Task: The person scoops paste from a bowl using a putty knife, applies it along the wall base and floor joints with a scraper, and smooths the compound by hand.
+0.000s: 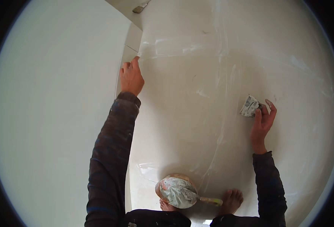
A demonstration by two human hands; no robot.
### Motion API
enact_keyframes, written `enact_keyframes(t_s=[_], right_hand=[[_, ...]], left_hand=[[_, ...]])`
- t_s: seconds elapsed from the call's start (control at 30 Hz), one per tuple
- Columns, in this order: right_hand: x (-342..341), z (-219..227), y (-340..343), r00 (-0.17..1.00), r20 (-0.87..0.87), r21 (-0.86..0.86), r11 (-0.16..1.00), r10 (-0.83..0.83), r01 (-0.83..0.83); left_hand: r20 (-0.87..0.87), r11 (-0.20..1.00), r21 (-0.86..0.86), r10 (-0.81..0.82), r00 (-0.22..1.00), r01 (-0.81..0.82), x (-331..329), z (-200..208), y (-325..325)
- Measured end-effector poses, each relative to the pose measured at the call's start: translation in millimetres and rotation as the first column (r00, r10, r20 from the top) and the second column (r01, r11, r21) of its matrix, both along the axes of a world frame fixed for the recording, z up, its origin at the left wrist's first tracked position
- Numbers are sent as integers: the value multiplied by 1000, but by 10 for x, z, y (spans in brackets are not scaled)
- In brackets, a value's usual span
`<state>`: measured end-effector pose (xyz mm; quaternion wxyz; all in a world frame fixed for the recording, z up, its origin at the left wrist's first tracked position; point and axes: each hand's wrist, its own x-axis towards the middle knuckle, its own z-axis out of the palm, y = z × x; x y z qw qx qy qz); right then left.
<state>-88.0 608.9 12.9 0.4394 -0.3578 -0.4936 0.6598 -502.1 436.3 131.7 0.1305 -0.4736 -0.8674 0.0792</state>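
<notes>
My left hand reaches to the baseboard along the left wall. Its index finger stretches to the face of the board, close to a thin joint line, and the other fingers bend over its top edge; I see nothing held in it. On the right, my right hand grips a small scraper smeared with white and grey filler, its wide edge pointing left. Between my bare feet sits a round container lined with crumpled, filler-smeared film. A tool handle with a yellow-green end sticks out at its right.
A flat brush-like tool lies at the far end, past the corner of the baseboard. White smears and thin lines mark the pale floor. The white wall fills the left side. My right foot stands beside the tool handle.
</notes>
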Motion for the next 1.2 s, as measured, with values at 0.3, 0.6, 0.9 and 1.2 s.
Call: enact_keyframes(t_s=[0.3, 0.6, 0.9, 1.2], right_hand=[[199, 36, 47, 996, 38, 47, 996, 81, -82], [124, -101, 46, 998, 38, -4, 999, 41, -41], [87, -334, 263, 999, 19, 15, 999, 41, -42], [139, -194, 298, 983, 137, -19, 992, 123, -121]], left_hand=[[-464, 866, -498, -216, 859, -51, -475, -196, 310], [-458, 834, -539, -174, 872, -117, -124, -207, -427], [-364, 810, -579, -154, 919, -93, 797, -251, -1289], [-186, 728, -676, -20, 982, -114, 1699, 187, -1860]])
